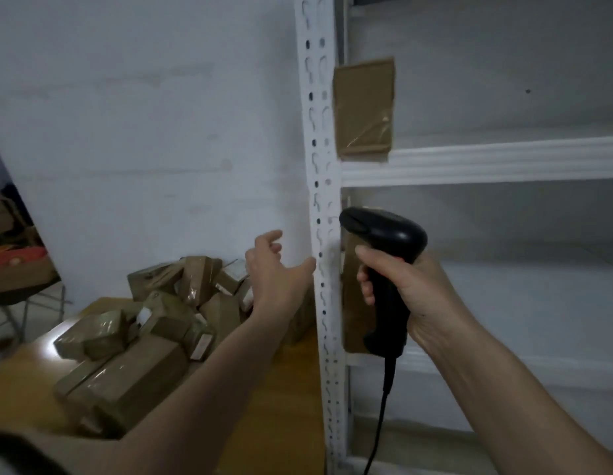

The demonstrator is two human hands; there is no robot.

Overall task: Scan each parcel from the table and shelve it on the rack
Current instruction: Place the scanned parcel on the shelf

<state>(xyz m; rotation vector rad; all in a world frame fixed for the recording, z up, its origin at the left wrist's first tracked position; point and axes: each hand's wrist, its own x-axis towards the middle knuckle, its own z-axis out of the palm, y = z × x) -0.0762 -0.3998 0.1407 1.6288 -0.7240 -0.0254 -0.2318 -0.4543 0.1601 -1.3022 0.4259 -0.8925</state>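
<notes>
— Any writing you can make out on those parcels (140, 341)?

— None. A few carry white labels, one at about 7 o'clock near the middle of the pile, but the print is a blur from here. The scanner (387, 269) shows no brand I can read either.

— Where are the hands?

— The right hand (404, 289) is at about 4 o'clock, fingers wrapped firmly round the black scanner's grip, the head pointing up and to the left, its cable (378, 426) hanging straight down. The left hand (277, 269) is just left of centre, arm stretched forward, fingers spread and loose, holding nothing, thumb close by the white upright of the rack (320, 200).

— And the parcels themselves?

— Most lie heaped on the wooden table (288, 389) at 8 o'clock, brown and wrapped in clear tape, against the wall. One taped parcel (365, 108) stands upright on the upper shelf (486, 159) at about 1 o'clock, hard against the upright. Another brown parcel (353, 303) stands on the shelf below, partly hidden behind the scanner.
</notes>
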